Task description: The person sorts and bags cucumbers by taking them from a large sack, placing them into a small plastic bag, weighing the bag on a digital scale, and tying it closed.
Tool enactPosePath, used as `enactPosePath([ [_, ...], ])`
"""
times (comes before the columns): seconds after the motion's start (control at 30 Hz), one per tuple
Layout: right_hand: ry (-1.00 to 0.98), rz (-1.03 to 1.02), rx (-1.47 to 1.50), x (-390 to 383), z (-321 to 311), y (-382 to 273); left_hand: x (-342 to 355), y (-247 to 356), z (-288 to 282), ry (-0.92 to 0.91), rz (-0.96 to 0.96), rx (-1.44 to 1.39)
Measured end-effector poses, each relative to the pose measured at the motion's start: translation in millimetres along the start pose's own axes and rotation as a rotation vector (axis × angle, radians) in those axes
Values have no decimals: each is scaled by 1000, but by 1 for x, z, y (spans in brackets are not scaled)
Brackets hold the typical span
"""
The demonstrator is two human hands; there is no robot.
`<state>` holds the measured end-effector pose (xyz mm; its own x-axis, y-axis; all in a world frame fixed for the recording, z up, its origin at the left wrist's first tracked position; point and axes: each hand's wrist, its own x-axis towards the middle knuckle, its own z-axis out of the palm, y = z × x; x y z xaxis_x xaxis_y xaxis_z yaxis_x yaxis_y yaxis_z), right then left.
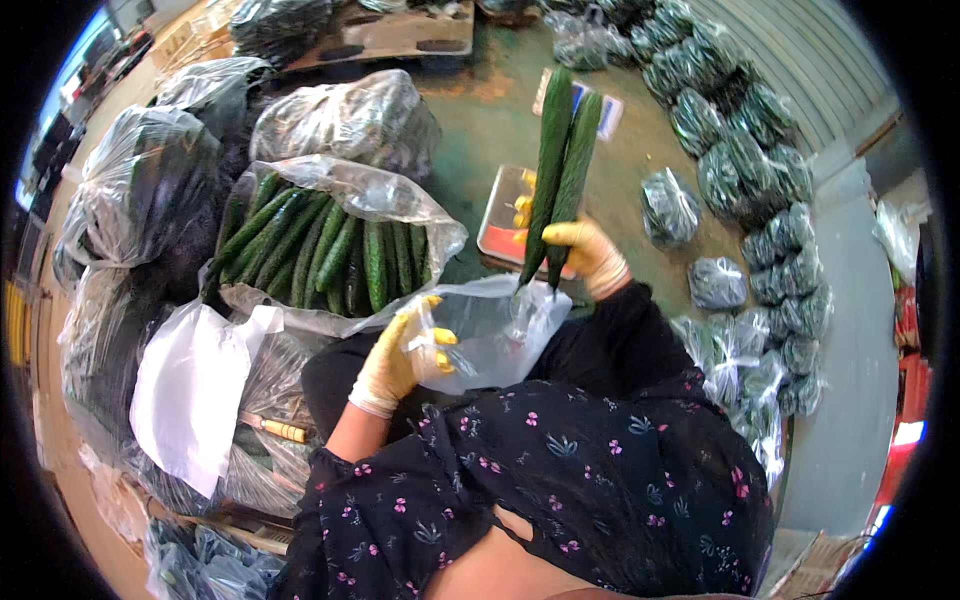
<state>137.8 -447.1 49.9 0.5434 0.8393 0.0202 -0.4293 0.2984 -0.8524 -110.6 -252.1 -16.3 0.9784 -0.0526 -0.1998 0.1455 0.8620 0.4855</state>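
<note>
Two long dark green cucumbers (575, 165) stand nearly upright in my right hand (588, 255), which is closed around their lower ends in a yellow-palmed glove. Their bottom tips reach the mouth of a clear plastic bag (490, 335) in front of my body. My left hand (398, 358), gloved the same way, grips the left side of that bag. Just beyond the left hand lies a large open plastic bag (440, 238) full of cucumbers (325, 245). Behind the right hand is a flat white and orange-red device (500, 215), partly hidden by the cucumbers and the hand.
Bulky filled plastic bags (345, 120) crowd the left side. White plastic sheets (195, 385) and a wooden-handled tool (280, 429) lie on one at near left. Several small bagged bundles (735, 170) line the corrugated wall (845, 60) on the right. A brown pallet (410, 35) lies at the back.
</note>
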Motion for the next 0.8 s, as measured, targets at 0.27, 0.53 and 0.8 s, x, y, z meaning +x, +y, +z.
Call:
enactPosePath([
  [0.27,350,-234,-354,-60,-90,-77,1,8,-2,132,-6,209],
  [0.53,759,-90,67,-143,-179,5,20,-38,-80,-144,-410,2024],
  [0.8,743,-93,166,-160,-177,37,32,-34,-23,0,-566,2134],
])
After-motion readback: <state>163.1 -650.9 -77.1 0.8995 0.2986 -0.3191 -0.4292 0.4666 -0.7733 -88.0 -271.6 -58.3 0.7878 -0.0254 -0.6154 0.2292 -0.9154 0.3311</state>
